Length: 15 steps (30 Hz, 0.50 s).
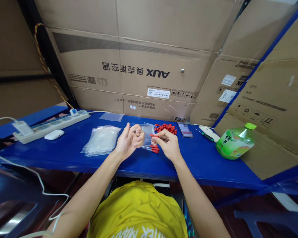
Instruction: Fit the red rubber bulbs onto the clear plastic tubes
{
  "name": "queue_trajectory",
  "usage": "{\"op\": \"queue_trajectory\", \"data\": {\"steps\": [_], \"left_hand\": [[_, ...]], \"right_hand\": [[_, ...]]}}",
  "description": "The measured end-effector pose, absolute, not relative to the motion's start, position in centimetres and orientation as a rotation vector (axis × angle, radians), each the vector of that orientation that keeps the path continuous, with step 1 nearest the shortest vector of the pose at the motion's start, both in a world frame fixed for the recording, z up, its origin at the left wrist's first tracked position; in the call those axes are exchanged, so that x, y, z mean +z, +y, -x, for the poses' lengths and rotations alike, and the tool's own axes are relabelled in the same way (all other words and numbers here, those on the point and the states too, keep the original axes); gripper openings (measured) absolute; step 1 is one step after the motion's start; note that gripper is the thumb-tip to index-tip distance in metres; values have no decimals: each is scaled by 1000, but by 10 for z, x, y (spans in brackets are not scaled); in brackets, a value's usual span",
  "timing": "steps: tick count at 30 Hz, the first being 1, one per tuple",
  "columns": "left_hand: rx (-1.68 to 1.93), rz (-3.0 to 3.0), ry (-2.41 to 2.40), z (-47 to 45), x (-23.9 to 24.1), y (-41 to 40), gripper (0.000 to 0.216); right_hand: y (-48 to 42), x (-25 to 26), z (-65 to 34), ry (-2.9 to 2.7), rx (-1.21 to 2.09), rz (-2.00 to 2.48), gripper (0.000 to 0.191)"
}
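My left hand (131,141) is closed, its thumb and curled fingers around what looks like a thin clear tube, mostly hidden. Close by on the right, my right hand (167,142) pinches a red rubber bulb (153,135) between thumb and fingertips, at the end of that tube as far as I can see. Behind and between the hands lies a bundle of clear tubes (148,128) on the blue table. Several tubes with red bulbs fitted (155,149) lie just below my right fingers. A pile of loose red bulbs (167,128) sits beyond my right hand.
Clear plastic bags (101,140) are stacked left of my left hand. Further left are a white case (54,134) and a power strip (52,126) with cables. To the right stand a phone (185,129), a green-handled tool (207,137) and a green bottle (234,142). Cardboard (139,49) walls the back.
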State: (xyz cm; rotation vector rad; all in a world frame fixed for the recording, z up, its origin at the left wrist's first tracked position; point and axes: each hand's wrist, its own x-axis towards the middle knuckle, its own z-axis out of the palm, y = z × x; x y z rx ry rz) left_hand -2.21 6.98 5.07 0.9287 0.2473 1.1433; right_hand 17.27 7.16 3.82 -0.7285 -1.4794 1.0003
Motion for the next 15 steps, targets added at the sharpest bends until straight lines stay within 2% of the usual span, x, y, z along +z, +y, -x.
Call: {"op": "queue_trajectory", "data": {"steps": [15], "left_hand": [[1135,-911,259,20,51,69,49]], "right_hand": [[71,37,-171,-1465,988,767,35]]}}
